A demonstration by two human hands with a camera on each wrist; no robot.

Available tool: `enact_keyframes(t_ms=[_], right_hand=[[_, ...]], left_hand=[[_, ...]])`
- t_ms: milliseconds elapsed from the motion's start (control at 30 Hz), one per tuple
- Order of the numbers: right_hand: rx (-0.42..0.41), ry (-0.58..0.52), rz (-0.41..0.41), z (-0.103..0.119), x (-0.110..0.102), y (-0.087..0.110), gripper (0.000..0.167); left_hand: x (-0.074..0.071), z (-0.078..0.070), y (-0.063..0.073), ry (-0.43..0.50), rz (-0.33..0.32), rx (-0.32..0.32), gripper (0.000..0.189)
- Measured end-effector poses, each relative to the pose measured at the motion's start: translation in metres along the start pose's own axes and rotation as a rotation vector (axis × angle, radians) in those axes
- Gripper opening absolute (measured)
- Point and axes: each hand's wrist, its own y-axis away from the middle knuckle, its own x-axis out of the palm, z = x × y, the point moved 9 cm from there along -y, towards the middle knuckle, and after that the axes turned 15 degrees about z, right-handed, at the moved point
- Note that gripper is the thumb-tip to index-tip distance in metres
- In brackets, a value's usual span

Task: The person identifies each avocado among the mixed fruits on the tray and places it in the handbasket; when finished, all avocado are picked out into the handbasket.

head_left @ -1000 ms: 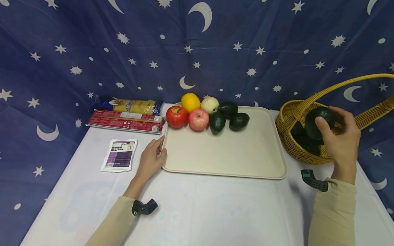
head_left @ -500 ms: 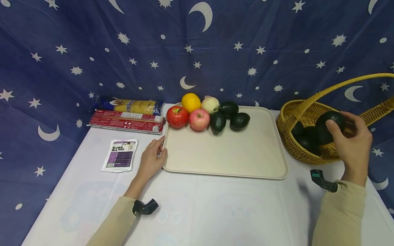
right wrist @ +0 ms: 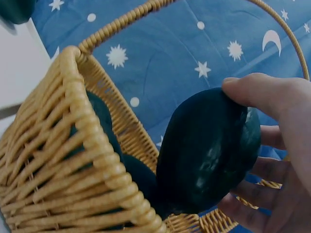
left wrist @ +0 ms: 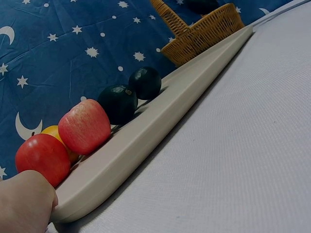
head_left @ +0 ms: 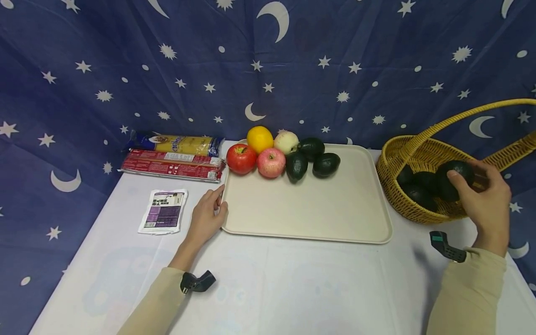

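Observation:
Over the right side of the yellow wicker basket [head_left: 389, 186], my right hand [head_left: 487, 200] grips a dark green avocado [right wrist: 209, 150], thumb on one side and fingers curled on the other. Several more avocados [head_left: 418, 197] lie inside the basket below it. My left hand [head_left: 207, 215] rests at the left rim of the beige tray [head_left: 305, 209], fingers relaxed. Along the tray's back edge sit a red tomato-like fruit [head_left: 241, 159], a pink apple [head_left: 271, 163], an orange [head_left: 259, 139], a pale round fruit [head_left: 286, 142] and three avocados [head_left: 326, 165].
Left of the tray lie a yellow and blue packet [head_left: 184, 145] and a long red packet [head_left: 171, 164]. A white and purple pouch [head_left: 163, 211] is nearer the front. The basket's tall handle [head_left: 473, 110] arches over its opening. Behind the table hangs a blue star-patterned cloth [head_left: 268, 70].
My right hand has moved right and lower into the basket's opening, carrying the avocado. My left hand stays at the tray rim, and the fruit on the tray has not shifted.

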Motion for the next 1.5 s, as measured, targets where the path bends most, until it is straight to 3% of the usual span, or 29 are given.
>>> enact_keyframes(t_ms=[167,300,833,1267,1500], right_hand=[[0.011,0.059,0.081,-0.005,0.007,-0.005,0.065],[-0.025,0.094,0.148,-0.007,0.013,-0.009,0.072],[-0.07,0.174,0.351,-0.017,0.033,-0.018,0.083],[-0.019,0.295,0.402,-0.025,0.038,-0.025,0.096],[0.0,0.364,0.42,-0.024,0.041,-0.026,0.094]], left_hand=[[0.0,0.001,0.0,-0.003,0.007,-0.009,0.049],[0.0,0.001,0.0,0.002,0.01,-0.013,0.049],[-0.001,0.0,0.0,0.012,0.003,-0.011,0.049],[-0.002,-0.002,-0.001,-0.001,-0.008,0.015,0.049],[-0.001,-0.001,0.0,0.003,-0.003,0.008,0.049]])
